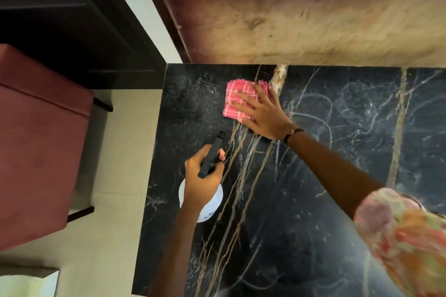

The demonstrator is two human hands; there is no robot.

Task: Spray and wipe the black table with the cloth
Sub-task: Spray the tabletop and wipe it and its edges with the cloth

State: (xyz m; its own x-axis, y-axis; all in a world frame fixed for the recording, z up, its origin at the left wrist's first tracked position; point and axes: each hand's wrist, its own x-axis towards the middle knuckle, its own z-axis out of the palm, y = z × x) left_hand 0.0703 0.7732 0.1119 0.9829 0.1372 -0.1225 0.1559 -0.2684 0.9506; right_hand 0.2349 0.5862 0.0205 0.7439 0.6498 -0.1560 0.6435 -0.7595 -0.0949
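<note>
Black marble table: a pink cloth, upper centre of frame, is pressed flat under the spread right hand. A spray bottle is gripped by the left hand, nozzle axis pointing toward upper right.

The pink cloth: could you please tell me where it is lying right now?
In the head view, the pink cloth lies flat on the black table near its far left corner, pressed under the right hand, beyond the spray bottle.
</note>
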